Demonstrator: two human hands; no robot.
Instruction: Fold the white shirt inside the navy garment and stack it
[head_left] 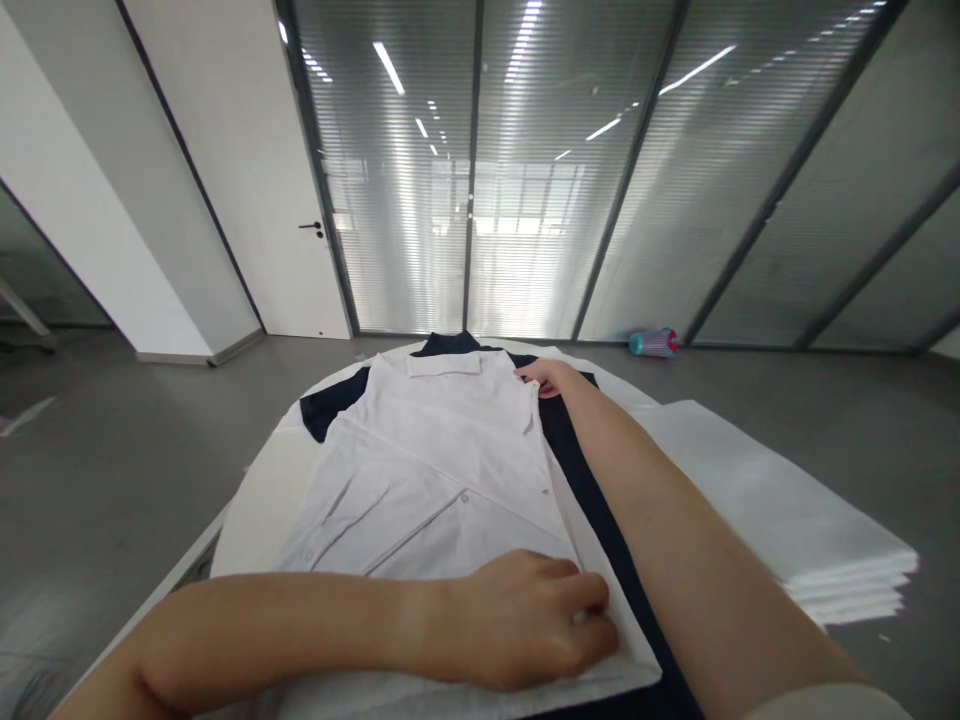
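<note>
A white shirt [435, 470] lies flat on a dark navy garment [592, 500] on a white round table [255, 500]. My left hand [532, 620] reaches across near the front, fingers pinched on the white shirt's right edge near its hem. My right hand [546, 377] is stretched far forward, its fingers closed on the shirt's right shoulder near the collar. Both arms are bare and lie over the cloth.
A stack of white folded sheets [795, 520] lies at the right of the table. A teal and red bottle [652, 343] lies on the grey floor by the glass wall. A white door [285, 200] stands at the back left.
</note>
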